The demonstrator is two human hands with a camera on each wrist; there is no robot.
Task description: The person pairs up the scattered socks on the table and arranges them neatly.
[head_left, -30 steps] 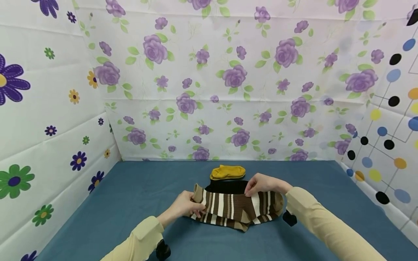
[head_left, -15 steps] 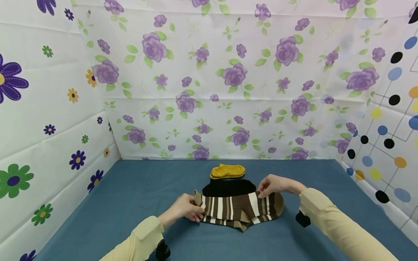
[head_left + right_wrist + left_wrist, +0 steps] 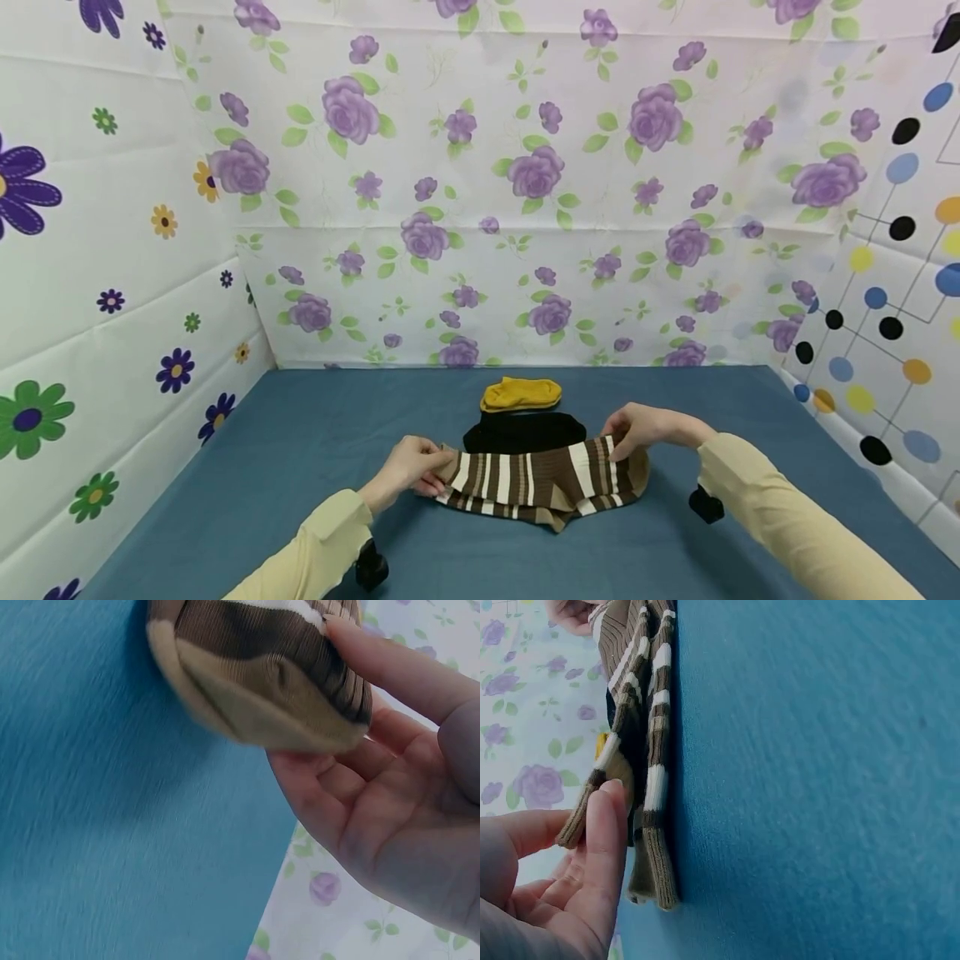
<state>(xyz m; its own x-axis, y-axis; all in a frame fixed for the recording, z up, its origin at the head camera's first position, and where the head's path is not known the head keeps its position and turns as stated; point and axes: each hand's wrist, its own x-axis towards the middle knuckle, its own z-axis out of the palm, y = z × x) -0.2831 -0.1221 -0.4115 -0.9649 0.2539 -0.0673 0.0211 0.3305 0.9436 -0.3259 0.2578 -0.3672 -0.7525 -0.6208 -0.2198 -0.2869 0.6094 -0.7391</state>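
Two brown, white and tan striped socks lie one over the other in the head view. My left hand [image 3: 411,468] pinches the tan cuff of the upper striped sock [image 3: 542,475] at its left end. In the left wrist view, that cuff stands raised, apart from the lower striped sock [image 3: 657,750], which lies on the blue surface. Near the tan toe end, my right hand [image 3: 643,423] pinches the upper sock's far edge. The right wrist view shows the thumb on top of the striped knit [image 3: 292,664], with other fingers beneath, partly hidden.
Just behind the striped socks lies a black sock or folded pair [image 3: 525,433]. Yellow folded socks [image 3: 521,394] lie farther back. A blue cloth [image 3: 315,433] covers the table, with a flowered sheet [image 3: 480,275] hanging behind it.
My right hand has slid right along the upper sock toward its toe, uncovering more of the black sock. The left hand has shifted slightly left and up at the cuff.
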